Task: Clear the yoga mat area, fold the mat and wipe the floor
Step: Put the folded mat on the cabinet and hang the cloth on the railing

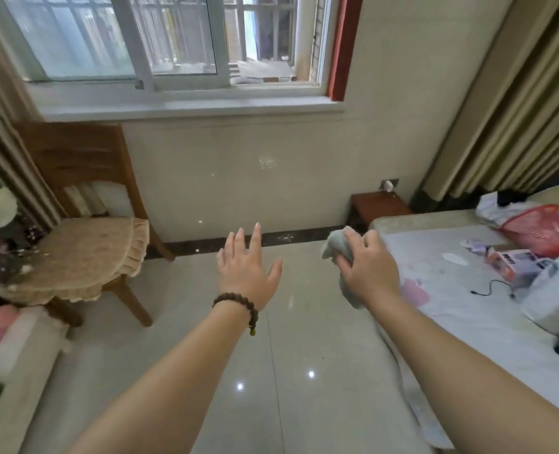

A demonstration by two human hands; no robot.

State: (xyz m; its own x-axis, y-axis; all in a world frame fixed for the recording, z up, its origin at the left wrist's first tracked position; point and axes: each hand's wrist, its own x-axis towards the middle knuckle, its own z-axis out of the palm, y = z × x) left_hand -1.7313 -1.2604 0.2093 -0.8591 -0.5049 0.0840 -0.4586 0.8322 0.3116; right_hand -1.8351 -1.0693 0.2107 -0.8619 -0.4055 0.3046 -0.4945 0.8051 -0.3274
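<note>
The right hand (368, 267) has its grip clamped on a pale cloth (338, 249); beside it, the left hand (245, 267) spreads its fingers apart above the floor (291, 355).

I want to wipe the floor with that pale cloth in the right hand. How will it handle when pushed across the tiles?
The cloth is probably soft and floppy: it bunches in the right hand and its ends droop out of the grip. It looks light. The tiled floor is glossy with bright reflections, so the cloth should likely slide easily.

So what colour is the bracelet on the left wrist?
Dark brown beads; the bracelet on the left hand shows clearly in the head view.
</note>
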